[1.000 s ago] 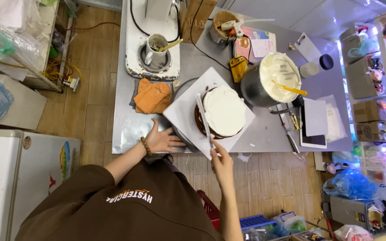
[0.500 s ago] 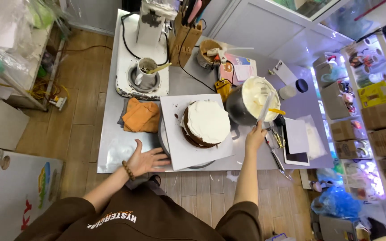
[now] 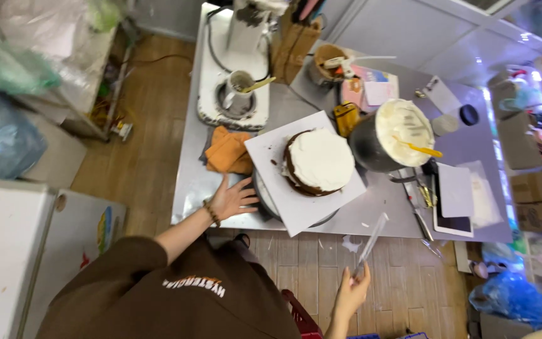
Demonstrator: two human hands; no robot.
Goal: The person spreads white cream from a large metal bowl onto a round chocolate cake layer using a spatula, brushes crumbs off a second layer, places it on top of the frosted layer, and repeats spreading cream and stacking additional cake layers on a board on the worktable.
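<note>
Left hand [image 3: 230, 199] rests open-fingered beside the frosted cake [image 3: 318, 161], right hand [image 3: 354, 292] grips a spatula [image 3: 372, 239], and the metal bowl [image 3: 391, 135] holds white cream.

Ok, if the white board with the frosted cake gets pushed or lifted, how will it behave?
The white board looks thin, so it would probably flex if lifted by one edge. The cake sits off-centre toward the far right, so it may tip that way. On the round turntable it would likely spin when pushed; the frosting looks soft.

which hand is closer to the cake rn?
Left. The left hand rests on the table by the turntable, just beside the cake. The right hand holds a spatula off the table edge, farther away.
</note>
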